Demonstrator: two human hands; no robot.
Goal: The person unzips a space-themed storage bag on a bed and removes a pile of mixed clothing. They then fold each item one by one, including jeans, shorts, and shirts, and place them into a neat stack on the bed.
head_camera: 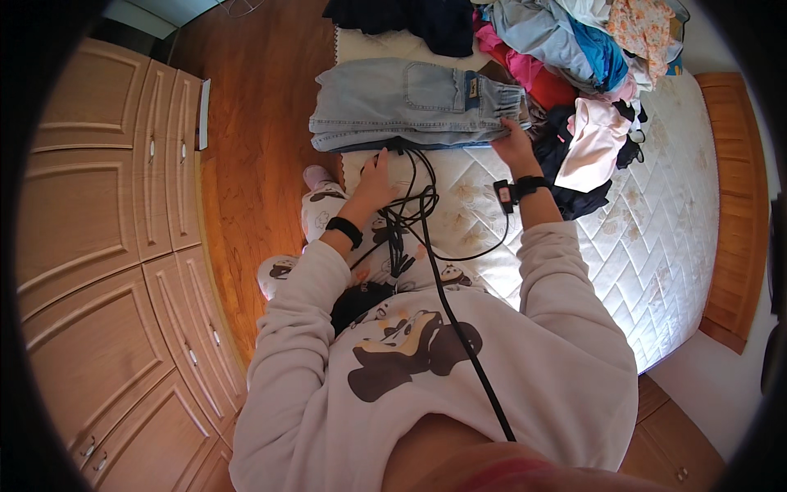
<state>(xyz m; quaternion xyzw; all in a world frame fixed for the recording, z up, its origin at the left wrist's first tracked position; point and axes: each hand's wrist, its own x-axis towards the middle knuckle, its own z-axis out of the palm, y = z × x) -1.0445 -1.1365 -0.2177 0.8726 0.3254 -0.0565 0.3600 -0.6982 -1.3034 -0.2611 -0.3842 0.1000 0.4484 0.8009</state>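
Note:
Light-blue denim jeans (375, 98) lie folded lengthwise across the mattress in front of me, their elastic waistband towards the right and a back pocket facing up. Darker denim shows under their near edge. My right hand (515, 146) grips the near corner of the waistband, thumb on top. By the near edge of the jeans, further left, is my left hand (376, 178), beside a bundle of black cables (421, 197); its fingertips are partly hidden, so its hold cannot be told. The cables hang over my lap. Both wrists wear black straps, the right one with a small device.
A heap of mixed clothes (553, 43) lies at the back right, with a pale pink garment (590, 144) on dark clothing nearer. Dark clothing (406, 21) lies beyond the jeans. Wooden cabinets (80, 209) stand left, a wooden headboard (735, 209) right.

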